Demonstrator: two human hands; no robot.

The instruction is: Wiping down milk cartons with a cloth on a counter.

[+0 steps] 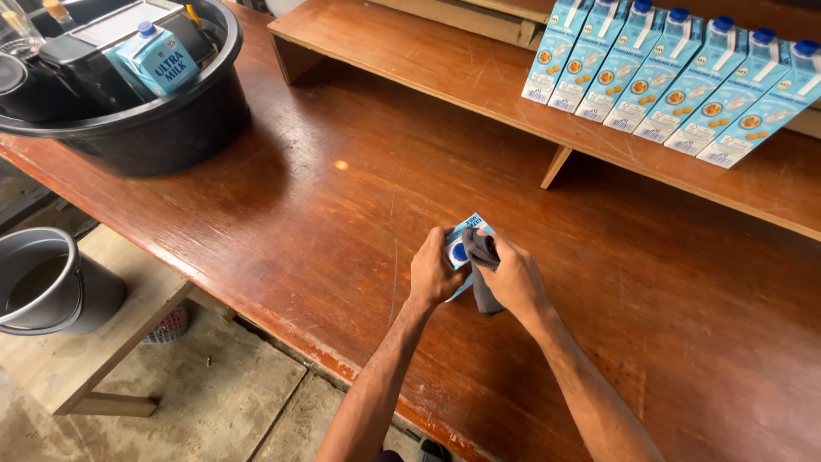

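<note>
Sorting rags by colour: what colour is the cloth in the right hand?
Dark grey cloth, head view.

One head camera, high over the worktop, looking steeply down

The lens sits above the person's own forearms and tilts down and forward across the wooden table [342, 214]; both hands land just below the middle of the frame, the left hand [434, 274] and the right hand [513, 278] close beneath it; the far shelf [479, 81] with its row of cartons [676, 77] runs slanted along the top right, so the head is cocked a little; the black tub [162, 128] fills the top left corner; past the near table edge the view drops to the floor, a grey bucket [43, 287] at lower left; there's no second view to compare.
</note>
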